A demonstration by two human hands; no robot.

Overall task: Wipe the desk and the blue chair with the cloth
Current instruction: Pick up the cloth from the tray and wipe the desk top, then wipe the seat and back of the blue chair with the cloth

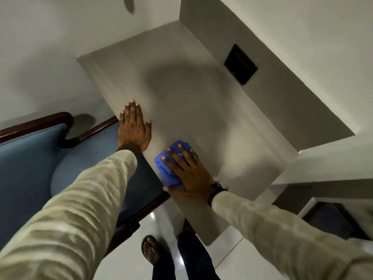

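Observation:
A pale grey desk (181, 93) runs from the wall corner toward me. My right hand (187, 174) lies flat on a crumpled blue cloth (169, 168), pressing it onto the desk near the left edge. My left hand (133, 128) rests palm down on the desk's left edge, fingers spread, holding nothing. The blue chair (30, 164), upholstered with a dark wooden frame, stands left of the desk, its seat partly under my left arm.
A black square panel (240, 64) sits on the raised ledge right of the desk. White walls enclose the desk's far end and left side. A dark opening (331, 221) lies low right. My sandalled foot (150, 249) stands on the glossy tiled floor (129, 259).

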